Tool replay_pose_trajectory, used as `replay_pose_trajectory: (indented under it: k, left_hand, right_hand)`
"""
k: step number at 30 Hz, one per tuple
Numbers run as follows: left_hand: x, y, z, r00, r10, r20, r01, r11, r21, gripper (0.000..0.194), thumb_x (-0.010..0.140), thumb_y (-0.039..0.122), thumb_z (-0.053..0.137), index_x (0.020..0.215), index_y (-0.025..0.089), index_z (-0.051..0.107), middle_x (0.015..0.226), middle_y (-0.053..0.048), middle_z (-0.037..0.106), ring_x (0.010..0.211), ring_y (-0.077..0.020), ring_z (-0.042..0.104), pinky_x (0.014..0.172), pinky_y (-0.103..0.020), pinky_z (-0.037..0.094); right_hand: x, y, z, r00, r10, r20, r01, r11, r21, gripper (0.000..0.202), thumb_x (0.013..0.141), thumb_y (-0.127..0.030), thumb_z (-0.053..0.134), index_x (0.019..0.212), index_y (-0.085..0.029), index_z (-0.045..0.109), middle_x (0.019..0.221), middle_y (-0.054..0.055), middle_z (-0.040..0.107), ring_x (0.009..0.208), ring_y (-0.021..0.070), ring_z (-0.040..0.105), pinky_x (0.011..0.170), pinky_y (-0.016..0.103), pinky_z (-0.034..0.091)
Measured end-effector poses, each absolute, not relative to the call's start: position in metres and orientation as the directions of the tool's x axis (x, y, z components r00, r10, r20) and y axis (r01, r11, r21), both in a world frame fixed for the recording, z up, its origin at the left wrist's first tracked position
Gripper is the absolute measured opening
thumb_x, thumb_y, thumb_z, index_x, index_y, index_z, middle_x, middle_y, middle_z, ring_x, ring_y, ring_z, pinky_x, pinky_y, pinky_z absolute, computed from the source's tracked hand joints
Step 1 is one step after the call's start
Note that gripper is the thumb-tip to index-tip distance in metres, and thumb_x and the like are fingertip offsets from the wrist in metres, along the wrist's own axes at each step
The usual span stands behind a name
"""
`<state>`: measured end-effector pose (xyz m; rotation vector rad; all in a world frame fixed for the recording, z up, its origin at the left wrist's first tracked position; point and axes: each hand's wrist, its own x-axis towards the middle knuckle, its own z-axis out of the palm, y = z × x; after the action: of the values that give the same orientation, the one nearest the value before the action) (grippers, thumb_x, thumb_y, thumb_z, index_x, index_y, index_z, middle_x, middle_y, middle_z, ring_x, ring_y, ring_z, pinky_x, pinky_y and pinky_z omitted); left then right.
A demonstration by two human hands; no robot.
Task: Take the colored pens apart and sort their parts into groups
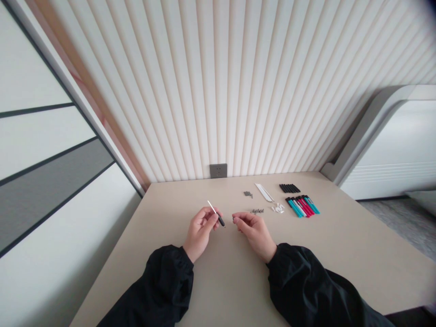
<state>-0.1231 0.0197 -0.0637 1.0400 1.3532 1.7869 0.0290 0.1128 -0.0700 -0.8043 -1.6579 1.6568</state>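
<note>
Gripping a black pen part (221, 221) between thumb and fingers, the left hand (201, 229) holds it above the table (218, 286), just beside the right hand. A thin white rod (211, 206) is set in the black part, which encloses its lower end; how deep it goes is hidden. Together they lie along one slanting line: the rod points up and left, toward the wall, while the black part points down and right, toward the person, ending in a small tip. The black part is short and dark, the rod slender and bright white. The right hand (252, 229) has thumb and fingertips pinched together on a small dark piece (234, 219), too small to identify. Beyond it on the table lie metal pieces (258, 211), small white pieces (278, 208), white rods (264, 192), coloured barrels (302, 206) and, farther back, a row of black tubes (289, 188).
</note>
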Motion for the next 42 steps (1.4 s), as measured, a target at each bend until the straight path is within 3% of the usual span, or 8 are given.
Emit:
replay_pose_trajectory:
  k: [3, 7, 13, 16, 20, 31, 38, 42]
  left_hand:
    - [-0.12, 0.015, -0.062, -0.406, 0.873, 0.272, 0.119, -0.245, 0.962, 0.019, 0.084, 0.034, 0.062, 0.092, 0.018, 0.063, 0.085, -0.005, 0.065, 0.065, -0.0131, 0.055, 0.062, -0.025, 0.046]
    - [-0.118, 0.011, -0.057, -0.291, 0.857, 0.426, 0.392, -0.299, 0.87, 0.012, 0.085, 0.03, 0.061, 0.086, 0.021, 0.068, 0.085, -0.007, 0.067, 0.08, -0.0196, 0.059, 0.076, -0.031, 0.046]
    - [-0.118, 0.011, -0.053, -0.231, 0.844, 0.484, 0.549, -0.297, 0.781, 0.014, 0.082, 0.028, 0.065, 0.094, 0.024, 0.071, 0.088, -0.01, 0.068, 0.084, -0.0237, 0.059, 0.08, -0.036, 0.045]
    - [-0.119, 0.011, -0.056, -0.17, 0.838, 0.518, 0.638, -0.307, 0.706, 0.016, 0.083, 0.026, 0.065, 0.097, 0.025, 0.072, 0.088, -0.009, 0.068, 0.083, -0.0238, 0.059, 0.08, -0.036, 0.044]
    - [-0.12, 0.012, -0.059, -0.112, 0.84, 0.531, 0.693, -0.317, 0.648, 0.017, 0.084, 0.024, 0.064, 0.099, 0.025, 0.071, 0.089, -0.009, 0.068, 0.084, -0.0233, 0.059, 0.08, -0.036, 0.044]
    - [-0.117, 0.01, -0.056, -0.103, 0.851, 0.515, 0.637, -0.341, 0.691, 0.017, 0.086, 0.022, 0.06, 0.099, 0.025, 0.071, 0.089, -0.009, 0.065, 0.082, -0.0205, 0.061, 0.077, -0.03, 0.048]
    - [-0.12, 0.01, -0.065, 0.031, 0.794, 0.608, 0.79, -0.392, 0.472, 0.014, 0.09, 0.02, 0.055, 0.1, 0.019, 0.065, 0.089, -0.006, 0.062, 0.081, -0.0159, 0.06, 0.075, -0.027, 0.05]
    - [-0.122, 0.012, -0.067, 0.052, 0.778, 0.626, 0.828, -0.384, 0.409, 0.013, 0.091, 0.019, 0.055, 0.101, 0.018, 0.062, 0.09, -0.005, 0.062, 0.082, -0.0146, 0.06, 0.075, -0.026, 0.051]
  right_hand:
    - [0.029, 0.109, -0.071, -0.626, 0.776, 0.074, -0.024, 0.076, -0.997, 0.03, 0.078, -0.044, 0.063, 0.085, -0.016, 0.067, 0.066, 0.001, 0.061, 0.057, 0.0122, 0.05, 0.054, 0.025, 0.04]
    - [0.035, 0.104, -0.067, -0.62, 0.74, 0.26, 0.0, 0.332, -0.943, 0.022, 0.084, -0.038, 0.058, 0.086, -0.018, 0.066, 0.074, 0.003, 0.063, 0.064, 0.0138, 0.053, 0.061, 0.026, 0.044]
    - [0.047, 0.1, -0.054, -0.61, 0.632, 0.478, -0.059, 0.565, -0.823, 0.02, 0.087, -0.03, 0.055, 0.101, -0.021, 0.065, 0.078, 0.003, 0.063, 0.071, 0.0159, 0.057, 0.069, 0.03, 0.047]
    - [0.049, 0.1, -0.052, -0.61, 0.607, 0.509, -0.073, 0.597, -0.799, 0.022, 0.087, -0.028, 0.055, 0.106, -0.022, 0.064, 0.079, 0.003, 0.063, 0.072, 0.0161, 0.058, 0.071, 0.03, 0.047]
    - [0.049, 0.099, -0.053, -0.613, 0.585, 0.532, -0.078, 0.625, -0.777, 0.014, 0.087, -0.026, 0.056, 0.095, -0.022, 0.067, 0.078, 0.004, 0.064, 0.07, 0.0161, 0.059, 0.069, 0.03, 0.047]
    - [0.048, 0.099, -0.056, -0.631, 0.555, 0.542, -0.125, 0.617, -0.777, 0.017, 0.088, -0.024, 0.056, 0.098, -0.024, 0.07, 0.083, 0.005, 0.068, 0.076, 0.0174, 0.062, 0.071, 0.03, 0.049]
    - [0.047, 0.101, -0.058, -0.647, 0.507, 0.569, -0.127, 0.665, -0.736, 0.019, 0.09, -0.024, 0.056, 0.101, -0.022, 0.071, 0.078, 0.005, 0.067, 0.072, 0.016, 0.061, 0.067, 0.028, 0.048]
    - [0.047, 0.102, -0.058, -0.622, 0.497, 0.605, -0.133, 0.695, -0.707, 0.017, 0.088, -0.019, 0.057, 0.099, -0.022, 0.07, 0.079, 0.004, 0.067, 0.072, 0.0153, 0.06, 0.068, 0.029, 0.047]
